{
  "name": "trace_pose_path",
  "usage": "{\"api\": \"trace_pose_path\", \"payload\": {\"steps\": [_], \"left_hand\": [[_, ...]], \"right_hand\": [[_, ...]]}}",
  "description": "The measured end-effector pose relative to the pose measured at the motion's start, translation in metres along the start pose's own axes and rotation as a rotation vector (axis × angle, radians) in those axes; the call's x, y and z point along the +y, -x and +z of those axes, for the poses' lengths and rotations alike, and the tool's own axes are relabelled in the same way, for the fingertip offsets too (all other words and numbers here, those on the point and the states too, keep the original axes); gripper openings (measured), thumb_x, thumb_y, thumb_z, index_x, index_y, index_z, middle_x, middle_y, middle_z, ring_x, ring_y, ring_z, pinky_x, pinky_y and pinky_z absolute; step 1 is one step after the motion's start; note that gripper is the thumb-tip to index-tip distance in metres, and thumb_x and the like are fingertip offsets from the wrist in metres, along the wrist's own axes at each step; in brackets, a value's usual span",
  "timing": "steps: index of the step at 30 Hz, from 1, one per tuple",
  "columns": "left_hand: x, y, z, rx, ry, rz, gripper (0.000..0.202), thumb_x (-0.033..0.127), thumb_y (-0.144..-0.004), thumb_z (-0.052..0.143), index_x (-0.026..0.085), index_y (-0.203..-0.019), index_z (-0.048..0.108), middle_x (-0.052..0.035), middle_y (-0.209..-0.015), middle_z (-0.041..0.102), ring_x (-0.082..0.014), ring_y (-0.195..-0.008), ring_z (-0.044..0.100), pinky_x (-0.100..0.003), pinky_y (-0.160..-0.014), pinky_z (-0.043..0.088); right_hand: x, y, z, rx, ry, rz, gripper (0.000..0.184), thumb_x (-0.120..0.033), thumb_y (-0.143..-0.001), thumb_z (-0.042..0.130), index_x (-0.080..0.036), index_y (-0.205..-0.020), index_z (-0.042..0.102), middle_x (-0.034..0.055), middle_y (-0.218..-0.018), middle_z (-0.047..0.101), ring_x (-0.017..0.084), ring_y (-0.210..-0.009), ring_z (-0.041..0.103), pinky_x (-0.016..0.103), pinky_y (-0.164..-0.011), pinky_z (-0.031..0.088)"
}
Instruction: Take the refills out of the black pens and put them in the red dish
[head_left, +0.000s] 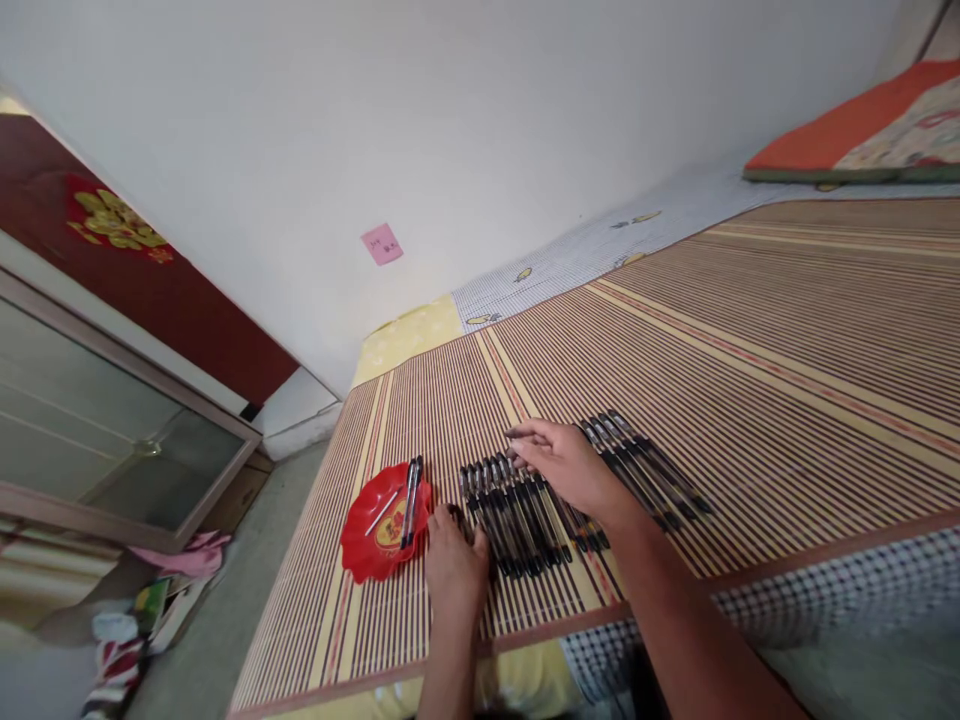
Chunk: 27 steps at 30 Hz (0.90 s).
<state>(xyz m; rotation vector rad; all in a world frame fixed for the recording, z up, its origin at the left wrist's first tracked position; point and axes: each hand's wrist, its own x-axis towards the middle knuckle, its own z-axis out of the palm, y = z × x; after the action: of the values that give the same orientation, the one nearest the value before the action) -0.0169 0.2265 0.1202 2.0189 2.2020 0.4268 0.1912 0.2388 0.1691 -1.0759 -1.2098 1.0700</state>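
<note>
Low in the frame's center, on a striped bamboo mat (750, 330), right hand (568, 467) spread flat over a row of black pens (517, 515), left hand (455, 562) loosely curled, gripping nothing, beside a red dish (367, 545) with two pens (410, 487); best lifted singly to keep the row undisturbed.

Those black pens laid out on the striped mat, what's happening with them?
A person is working over a row of black pens lined up side by side on a striped bamboo mat. The right hand rests on top of the row, fingers spread. The left hand touches the row's left end, beside a red dish that holds a couple of pens.
</note>
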Motion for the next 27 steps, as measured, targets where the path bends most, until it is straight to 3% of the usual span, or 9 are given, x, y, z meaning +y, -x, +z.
{"api": "trace_pose_path", "payload": {"steps": [14,18,21,27], "left_hand": [[-0.016,0.007,-0.008,0.030,0.056,-0.038,0.034,0.019,-0.080,0.068,0.015,-0.109,0.050,-0.0128,-0.104,0.065,-0.0269,-0.099,0.065,-0.034,-0.082,0.046],[-0.018,0.010,-0.017,-0.086,-0.038,-0.065,0.026,0.031,-0.084,0.069,0.014,-0.099,0.057,-0.0159,-0.100,0.070,-0.0302,-0.096,0.067,-0.035,-0.078,0.045],[-0.017,0.011,-0.025,-0.194,-0.085,-0.084,0.017,0.031,-0.088,0.064,0.015,-0.092,0.061,-0.0150,-0.097,0.072,-0.0296,-0.093,0.069,-0.033,-0.074,0.043],[-0.018,0.010,-0.027,-0.192,-0.146,-0.112,0.014,0.026,-0.086,0.061,0.015,-0.092,0.066,-0.0140,-0.092,0.075,-0.0291,-0.090,0.070,-0.033,-0.072,0.041]], "right_hand": [[-0.002,0.000,-0.003,0.017,-0.003,0.026,0.025,-0.029,-0.088,0.058,-0.016,-0.107,0.068,0.0086,-0.090,0.071,0.019,-0.080,0.071,0.033,-0.075,0.057],[0.001,-0.001,-0.002,0.020,-0.002,0.021,0.024,-0.028,-0.088,0.057,-0.016,-0.105,0.069,0.0093,-0.089,0.071,0.020,-0.079,0.071,0.034,-0.075,0.057],[0.001,-0.001,-0.001,0.026,0.003,0.032,0.023,-0.027,-0.088,0.058,-0.015,-0.105,0.069,0.0087,-0.088,0.070,0.019,-0.078,0.071,0.033,-0.075,0.057],[0.001,0.001,-0.003,-0.010,0.047,0.054,0.029,-0.032,-0.091,0.058,-0.016,-0.114,0.067,0.0097,-0.097,0.071,0.018,-0.084,0.071,0.034,-0.080,0.057]]}}
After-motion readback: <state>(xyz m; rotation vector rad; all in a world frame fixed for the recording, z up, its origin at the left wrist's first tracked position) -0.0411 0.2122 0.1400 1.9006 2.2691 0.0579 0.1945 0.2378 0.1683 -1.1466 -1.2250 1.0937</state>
